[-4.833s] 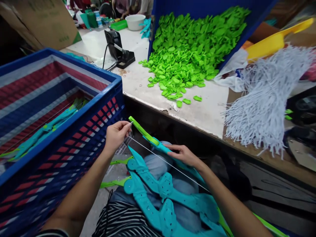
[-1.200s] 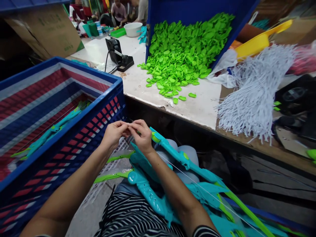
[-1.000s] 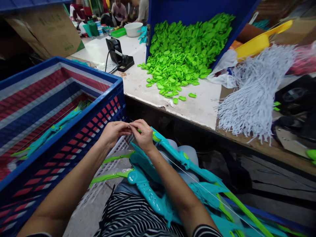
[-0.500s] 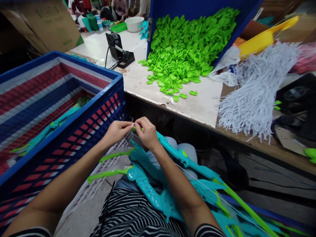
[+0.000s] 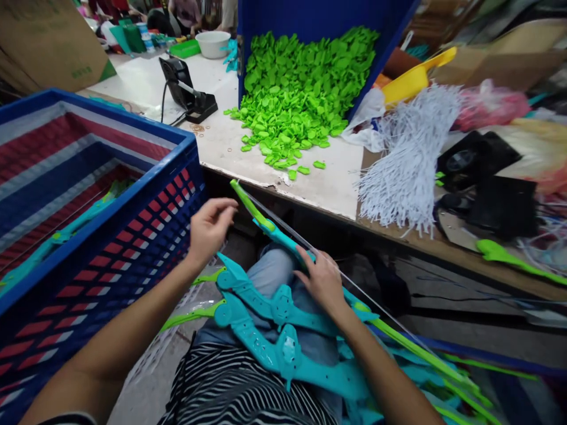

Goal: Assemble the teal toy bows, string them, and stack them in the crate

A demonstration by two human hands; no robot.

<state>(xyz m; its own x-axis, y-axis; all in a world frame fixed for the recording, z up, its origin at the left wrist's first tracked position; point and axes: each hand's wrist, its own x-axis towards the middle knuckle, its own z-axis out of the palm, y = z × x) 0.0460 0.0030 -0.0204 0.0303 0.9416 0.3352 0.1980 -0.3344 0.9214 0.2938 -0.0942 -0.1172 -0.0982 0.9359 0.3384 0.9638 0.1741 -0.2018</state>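
Just right of the crate (image 5: 177,150), see left hand (image 5: 212,230), loosely curled, narrow, nothing visible in its fingers, beside the tip of the toy bow (image 5: 283,238). Farther right, below the tabletop (image 5: 328,192)'s near edge, see right hand (image 5: 325,280) holding the bow's blue part. Probably light, stiff, slightly slippery; best gripped there, clear of the string (image 5: 376,304).

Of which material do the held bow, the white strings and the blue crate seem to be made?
Bow: likely plastic, slight sheen; smooth, moulded-looking.
Strings: probably textile cord, matt; thin, drooping.
Crate: likely plastic, semi-gloss; even-coloured lattice.
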